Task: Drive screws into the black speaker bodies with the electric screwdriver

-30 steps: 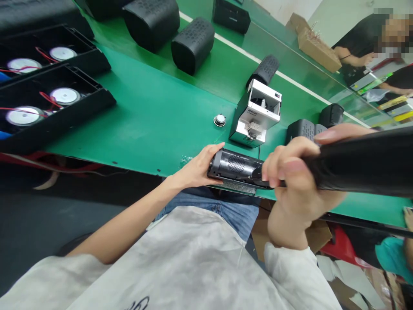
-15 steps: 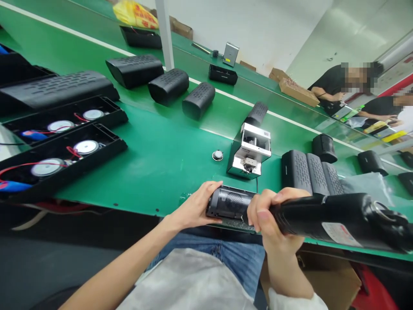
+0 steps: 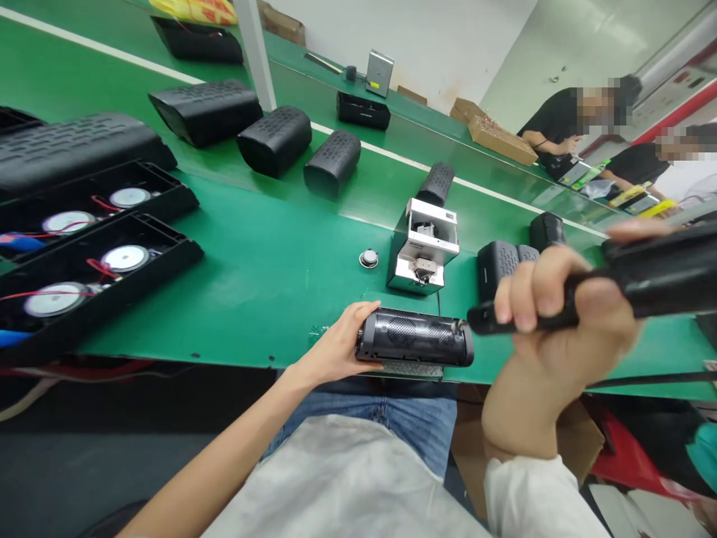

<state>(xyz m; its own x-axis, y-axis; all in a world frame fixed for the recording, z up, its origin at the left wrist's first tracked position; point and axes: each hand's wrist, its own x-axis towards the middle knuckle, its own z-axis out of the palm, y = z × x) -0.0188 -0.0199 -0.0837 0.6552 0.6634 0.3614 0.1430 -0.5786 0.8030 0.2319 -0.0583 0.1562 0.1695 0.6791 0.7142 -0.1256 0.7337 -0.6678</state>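
Note:
My left hand [image 3: 341, 342] grips the left end of a black speaker unit [image 3: 417, 340] with a perforated front, lying lengthwise at the bench's near edge. Raised at the right, my right hand [image 3: 565, 299] is wrapped round a black power screwdriver [image 3: 666, 265], blurred in part. The tool's dark end points left, near the speaker unit's right end. Behind the unit stands a silver and black box-like device [image 3: 424, 250]. A small round metal part [image 3: 368, 258] sits just left of that device.
Open black housings [image 3: 128, 258] with round drivers and red wires lie at the left. Black perforated covers [image 3: 277, 142] stand along the green bench [image 3: 252, 276]. Two people [image 3: 565, 123] are at the far right, beside a cardboard tray [image 3: 504, 142].
My right hand and the screwdriver have moved up and right, off the speaker unit, uncovering its right part. The view has shifted a little. My left hand still grips the unit.

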